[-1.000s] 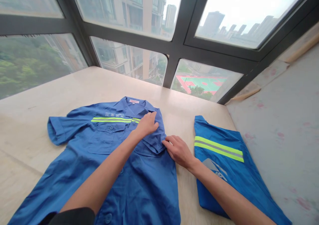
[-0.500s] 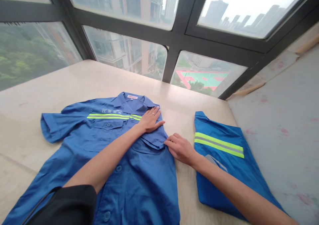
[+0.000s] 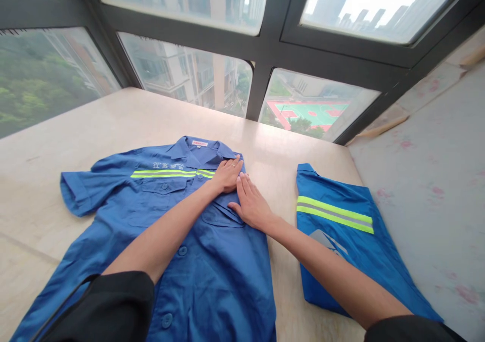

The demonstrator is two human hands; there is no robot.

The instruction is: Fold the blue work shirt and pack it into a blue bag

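Observation:
A blue short-sleeved work shirt [image 3: 223, 276] lies front up, its collar toward the window and a yellow-green and grey stripe across the chest. The sleeve on the left is spread out; the one on the right is folded in over the chest. My left hand [image 3: 227, 174] lies flat on the upper right chest, below the collar, fingers extended. Just beside it, my right hand [image 3: 252, 203] rests flat on the folded sleeve near the shirt's right edge. Its fingertips are close to my left hand and it grips nothing. The hands partly hide the stripe.
To the right lies a folded blue garment [image 3: 337, 251] with a similar stripe, partly under my right forearm. Both garments are on a pale marble-like sill [image 3: 94, 117]. Dark window frames [image 3: 255, 92] border the back, and a floral-papered wall [image 3: 428, 195] the right.
My right hand has let go of the folded sleeve's edge, moved up and left, and flattened onto the shirt. My left hand stays on the chest. The view has shifted slightly.

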